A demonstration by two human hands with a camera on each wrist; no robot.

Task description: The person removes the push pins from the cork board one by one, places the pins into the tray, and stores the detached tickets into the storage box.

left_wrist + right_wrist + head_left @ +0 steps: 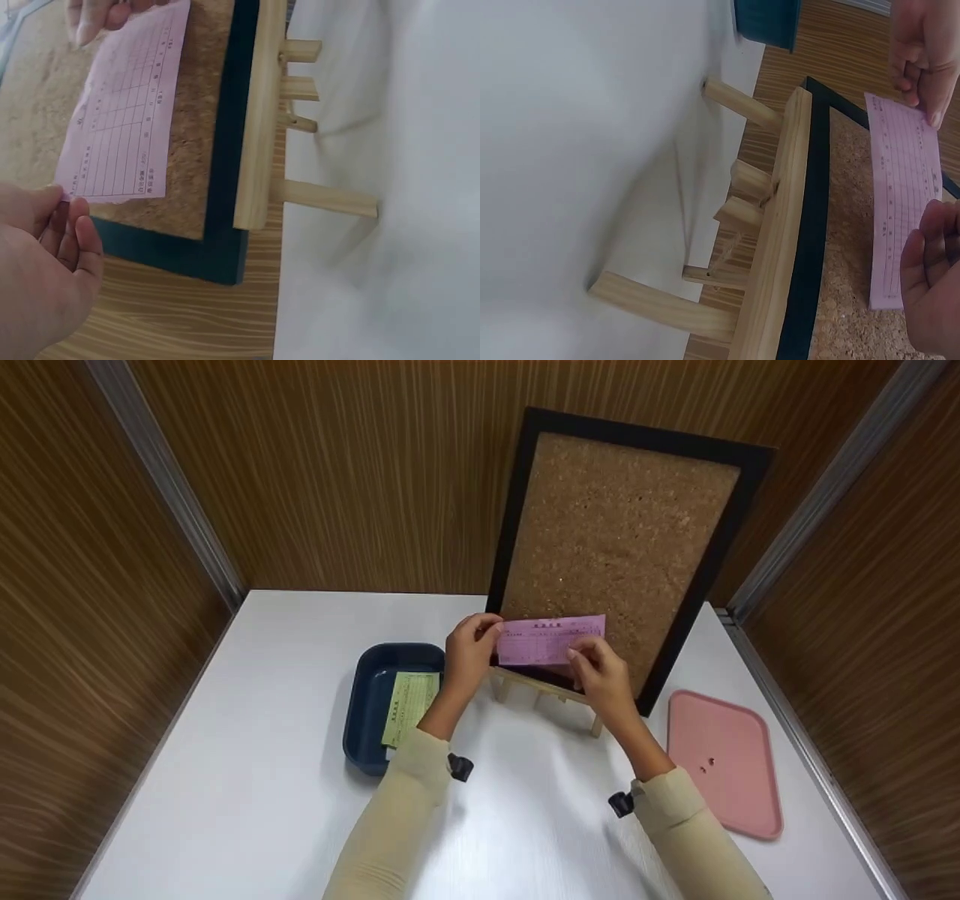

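A pink printed slip (536,643) lies across the lower part of the cork board (622,525). My left hand (470,649) pinches the slip's left end between thumb and fingertip; the left wrist view shows this hand (45,262) at the corner. My right hand (602,671) is over the slip's right half, with thumb and index finger bent toward each other near its lower edge. In the right wrist view, the curled right fingers (930,259) overlap the slip (904,172). I cannot tell whether something small sits between those fingertips.
The black-framed board leans on a small wooden easel (259,120). A dark blue tray (360,697) with a yellow-green printed slip (411,709) stands left. At the right lies a pink tray (739,765) with small reddish pieces (708,765). Wood-grain panels (337,472) enclose the white table (262,780).
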